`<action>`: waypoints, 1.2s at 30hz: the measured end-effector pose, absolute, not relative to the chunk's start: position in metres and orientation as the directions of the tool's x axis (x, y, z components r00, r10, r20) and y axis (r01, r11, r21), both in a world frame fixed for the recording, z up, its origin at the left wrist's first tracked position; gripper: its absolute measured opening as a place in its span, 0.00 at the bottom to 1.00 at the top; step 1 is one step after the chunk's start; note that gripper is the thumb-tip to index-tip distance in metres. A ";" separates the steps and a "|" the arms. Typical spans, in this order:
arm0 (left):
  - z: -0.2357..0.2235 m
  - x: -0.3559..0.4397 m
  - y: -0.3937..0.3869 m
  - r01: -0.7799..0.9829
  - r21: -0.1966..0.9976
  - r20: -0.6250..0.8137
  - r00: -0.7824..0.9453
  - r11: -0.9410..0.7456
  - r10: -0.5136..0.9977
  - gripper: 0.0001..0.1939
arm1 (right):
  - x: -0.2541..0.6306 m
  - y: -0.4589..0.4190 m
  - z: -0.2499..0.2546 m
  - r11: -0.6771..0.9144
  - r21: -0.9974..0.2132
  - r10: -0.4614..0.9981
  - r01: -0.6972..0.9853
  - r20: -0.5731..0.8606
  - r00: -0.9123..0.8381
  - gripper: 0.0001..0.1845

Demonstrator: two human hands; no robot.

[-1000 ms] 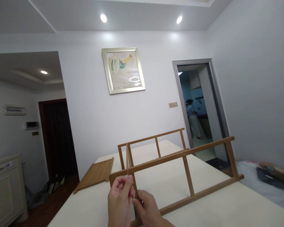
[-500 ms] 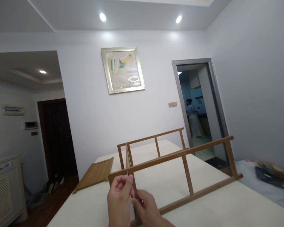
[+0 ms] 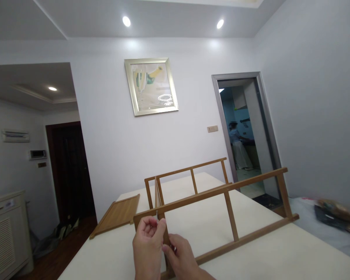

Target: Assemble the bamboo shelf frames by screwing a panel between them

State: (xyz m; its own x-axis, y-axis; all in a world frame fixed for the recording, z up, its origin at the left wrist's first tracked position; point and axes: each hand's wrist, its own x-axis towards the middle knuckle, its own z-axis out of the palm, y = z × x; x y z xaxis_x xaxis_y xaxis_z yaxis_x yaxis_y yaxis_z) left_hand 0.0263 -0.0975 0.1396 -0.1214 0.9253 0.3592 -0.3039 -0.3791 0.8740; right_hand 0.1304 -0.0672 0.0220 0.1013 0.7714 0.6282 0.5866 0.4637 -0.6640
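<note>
A brown wooden rack frame (image 3: 201, 197) lies on its side on the white table (image 3: 268, 237), with long rails joined by short crosspieces. My left hand (image 3: 148, 245) is closed in a pinch at the near left corner of the frame. A thin metal shaft (image 3: 156, 213) sticks up from its fingertips against the top rail; whether it is a screw or a hex key I cannot tell. Just to the right and lower, my right hand (image 3: 182, 254) is closed around the upright below that rail, its fingertips partly hidden behind the wood.
A slatted wooden panel (image 3: 119, 212) lies on the table at the left. Beyond the table are a wall with a framed picture (image 3: 151, 87) and a doorway, where a person (image 3: 239, 149) stands in another room. A white cabinet (image 3: 6, 233) stands at far left.
My left thumb and fingers have shifted slightly around the metal shaft. My right hand and the frame stay in place. The person in the doorway has leaned over.
</note>
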 end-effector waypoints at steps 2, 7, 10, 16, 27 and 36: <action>0.138 0.026 -0.096 -0.290 0.878 0.359 -0.124 -0.380 0.925 0.19 | 0.131 -0.067 0.021 0.461 -0.665 0.774 0.587 0.625 0.101 0.19; 0.135 0.025 -0.093 -0.240 0.880 0.390 -0.124 -0.409 0.912 0.17 | 0.131 -0.068 0.022 0.457 -0.670 0.779 0.585 0.619 0.102 0.17; 0.134 0.024 -0.093 -0.230 0.882 0.393 -0.120 -0.411 0.912 0.17 | 0.131 -0.069 0.022 0.458 -0.672 0.777 0.582 0.620 0.105 0.16; 0.136 0.024 -0.096 -0.191 0.876 0.424 -0.131 -0.442 0.896 0.19 | 0.130 -0.068 0.023 0.454 -0.679 0.784 0.577 0.613 0.104 0.16; 0.127 0.018 -0.091 0.047 0.811 0.582 -0.146 -0.583 0.800 0.19 | 0.131 -0.069 0.022 0.462 -0.682 0.780 0.567 0.617 0.106 0.17; 0.117 0.016 -0.084 0.123 0.738 0.675 -0.143 -0.664 0.724 0.16 | 0.130 -0.069 0.023 0.460 -0.690 0.781 0.559 0.614 0.114 0.17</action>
